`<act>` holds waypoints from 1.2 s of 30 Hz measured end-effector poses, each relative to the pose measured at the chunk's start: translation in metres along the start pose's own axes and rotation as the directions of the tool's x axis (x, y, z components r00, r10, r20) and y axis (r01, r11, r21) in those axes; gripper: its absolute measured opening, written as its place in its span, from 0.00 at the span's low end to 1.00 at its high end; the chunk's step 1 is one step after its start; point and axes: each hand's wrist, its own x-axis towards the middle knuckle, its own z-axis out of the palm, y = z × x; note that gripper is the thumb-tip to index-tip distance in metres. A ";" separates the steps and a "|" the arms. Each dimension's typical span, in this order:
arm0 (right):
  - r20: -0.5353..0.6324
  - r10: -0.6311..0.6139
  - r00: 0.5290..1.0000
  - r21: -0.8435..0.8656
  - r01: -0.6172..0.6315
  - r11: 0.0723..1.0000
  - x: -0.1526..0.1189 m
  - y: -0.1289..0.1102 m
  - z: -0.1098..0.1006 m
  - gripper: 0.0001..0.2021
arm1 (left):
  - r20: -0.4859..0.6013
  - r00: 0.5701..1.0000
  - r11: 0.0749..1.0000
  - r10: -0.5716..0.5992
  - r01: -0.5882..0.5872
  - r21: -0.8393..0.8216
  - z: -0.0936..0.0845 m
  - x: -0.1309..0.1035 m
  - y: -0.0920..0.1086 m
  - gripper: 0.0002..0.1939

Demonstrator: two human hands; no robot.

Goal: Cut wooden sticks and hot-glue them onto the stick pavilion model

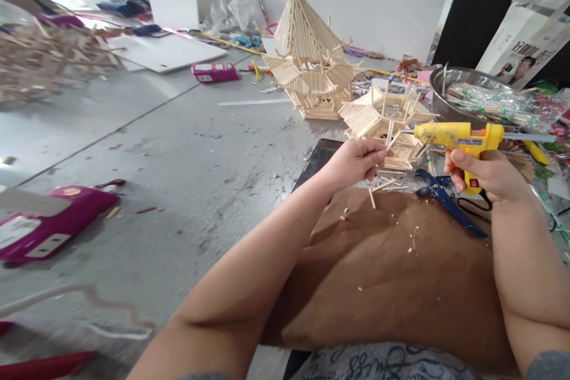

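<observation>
Taking clock directions from the middle of our view, we find a bulky white paper bag with dark printed characters [503, 18] at two o'clock; its tilt keeps us from reading them surely. Our yellow plastic hot-glue gun [440, 132], at three o'clock, has a label too small to read above a red switch. Dark script crosses our grey fabric shirt [383, 362] at five o'clock, its folds breaking up most words.

Our right hand [501, 175] is closed around the gun's grip. Our left hand [358, 160] pinches a thin pale wooden stick [393, 141] between thumb and fingers, near the nozzle; whether they touch, we cannot tell. Behind that hand, at two o'clock, sits a low pale stick-built model with sloping roof panels [361, 119], its near side partly hidden. The tall pointed stick-built tower [307, 80], between twelve and one, is cut off at its tip, and the magenta-and-white power strip [84, 214], between eight and nine, at the left edge.

Our widest room for moving is the scuffed grey flat surface [178, 148] towards nine o'clock. At two to four it is tighter, between the shiny round metal bowl [439, 92] and the dark blue-handled pliers [452, 208]
</observation>
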 end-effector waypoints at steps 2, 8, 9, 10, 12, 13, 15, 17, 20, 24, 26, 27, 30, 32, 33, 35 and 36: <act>0.000 -0.006 1.000 -0.010 0.006 1.000 0.000 0.001 -0.001 0.19 | -0.008 1.000 1.000 -0.004 0.004 -0.002 0.000 0.000 0.001 0.08; -0.015 -0.004 1.000 -0.021 0.003 1.000 0.001 0.002 0.000 0.19 | -0.005 1.000 1.000 -0.001 0.001 -0.001 0.000 0.000 0.003 0.09; -0.017 -0.004 1.000 -0.024 0.003 1.000 0.001 0.002 0.000 0.20 | -0.005 1.000 1.000 -0.001 0.001 0.002 0.000 0.000 0.003 0.09; -0.018 -0.003 1.000 -0.026 0.002 1.000 0.001 0.002 0.000 0.20 | -0.005 1.000 1.000 -0.001 0.001 0.005 0.000 0.000 0.003 0.09; -0.017 0.000 1.000 -0.027 0.000 1.000 0.001 0.001 0.001 0.20 | -0.003 1.000 1.000 -0.004 0.004 0.012 0.000 0.000 0.002 0.09; -0.016 -0.001 1.000 -0.027 0.001 1.000 0.002 0.001 0.001 0.20 | -0.003 1.000 1.000 -0.004 0.004 0.014 0.000 0.000 0.002 0.09; -0.014 -0.008 1.000 -0.031 0.007 0.999 0.002 0.002 0.000 0.19 | 0.002 1.000 1.000 0.003 -0.003 0.012 0.000 0.001 0.001 0.08; -0.013 -0.012 1.000 -0.036 0.012 0.999 0.002 0.002 0.000 0.19 | 0.009 1.000 1.000 0.011 -0.011 0.007 0.000 0.001 0.000 0.08; -0.017 -0.005 1.000 -0.038 0.004 0.999 0.002 0.003 0.000 0.19 | 0.017 1.000 1.000 0.011 -0.011 -0.001 0.000 0.001 0.000 0.08; -0.012 -0.014 1.000 -0.046 0.013 0.999 0.001 0.003 0.000 0.19 | 0.019 1.000 1.000 0.000 0.001 -0.021 0.000 0.001 0.001 0.07; -0.008 -0.022 1.000 -0.050 0.022 0.999 0.002 0.003 0.000 0.19 | 0.020 1.000 0.999 -0.009 0.010 -0.044 0.001 0.001 0.001 0.07; -0.009 -0.023 1.000 -0.049 0.023 0.999 0.002 0.003 0.000 0.19 | 0.020 1.000 0.998 -0.015 0.016 -0.059 0.001 0.001 0.001 0.07; -0.011 -0.016 1.000 -0.042 0.015 0.999 0.002 0.004 0.001 0.19 | 0.016 0.999 0.993 -0.031 0.032 -0.112 0.003 0.000 0.002 0.07; -0.019 -0.018 1.000 -0.044 0.017 0.999 0.002 0.004 0.001 0.18 | 0.013 0.999 0.989 -0.039 0.041 -0.141 0.004 -0.001 0.002 0.08; -0.019 -0.020 1.000 -0.045 0.019 0.999 0.002 0.005 0.001 0.18 | 0.009 0.999 0.987 -0.044 0.045 -0.155 0.004 -0.001 0.003 0.08; -0.012 -0.020 1.000 -0.042 0.020 0.999 0.003 0.006 0.002 0.16 | -0.003 0.999 0.982 -0.055 0.053 -0.181 0.005 -0.001 0.002 0.07; -0.006 -0.018 1.000 -0.040 0.017 0.999 0.003 0.007 0.003 0.15 | -0.010 0.998 0.979 -0.060 0.057 -0.193 0.005 -0.001 0.002 0.07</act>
